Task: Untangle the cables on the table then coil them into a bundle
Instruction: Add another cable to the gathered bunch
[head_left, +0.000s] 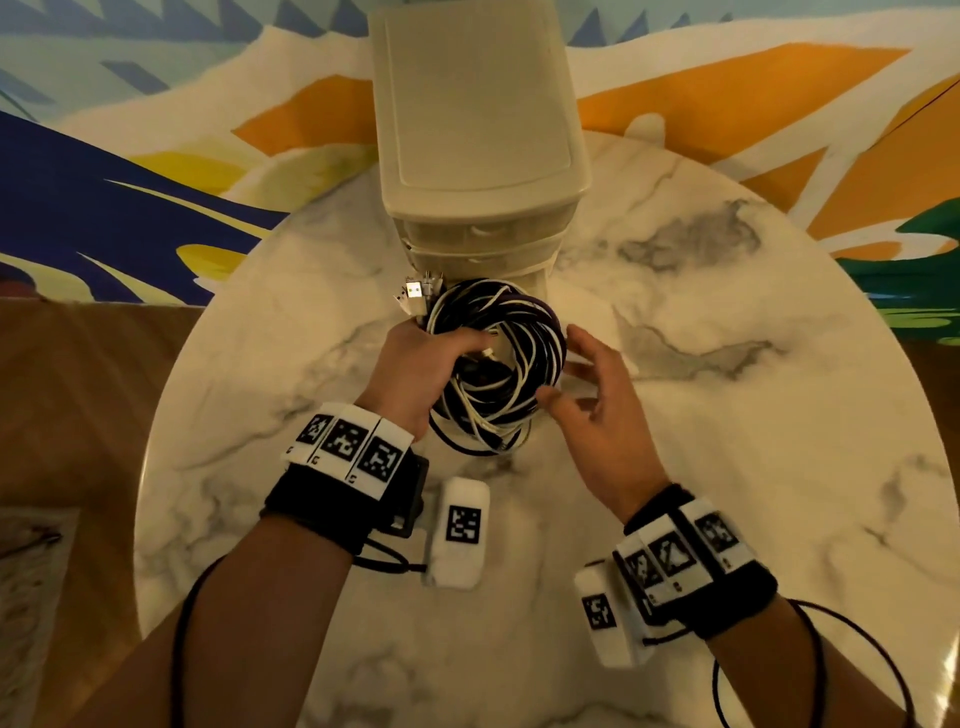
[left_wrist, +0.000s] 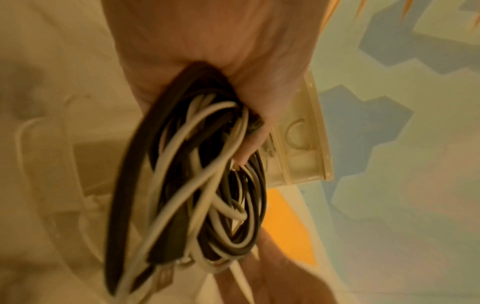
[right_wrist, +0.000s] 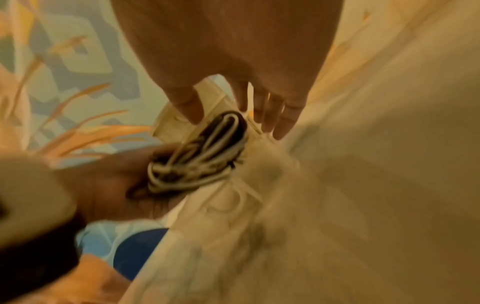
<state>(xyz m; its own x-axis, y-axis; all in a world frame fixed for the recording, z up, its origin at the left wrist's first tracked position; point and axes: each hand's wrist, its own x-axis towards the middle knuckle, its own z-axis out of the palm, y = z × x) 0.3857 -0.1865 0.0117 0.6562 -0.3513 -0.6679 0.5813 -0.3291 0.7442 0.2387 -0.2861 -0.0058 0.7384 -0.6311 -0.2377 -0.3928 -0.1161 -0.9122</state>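
Observation:
A round coil of black and white cables (head_left: 498, 364) hangs just above the marble table (head_left: 727, 415), in front of the drawer unit. My left hand (head_left: 415, 364) grips the coil's left side, thumb laid across the strands; the left wrist view shows the cable bundle (left_wrist: 187, 185) running through my closed palm (left_wrist: 233, 72). Several plug ends (head_left: 415, 296) stick out at the coil's top left. My right hand (head_left: 587, 384) hovers at the coil's right side, fingers spread and relaxed, holding nothing. In the right wrist view its fingers (right_wrist: 283, 115) hang above the coil (right_wrist: 205, 156).
A beige plastic drawer unit (head_left: 478, 130) stands at the table's far middle, right behind the coil. The round table ends over a wooden floor (head_left: 78, 389) on the left. A painted wall (head_left: 156, 130) rises behind it.

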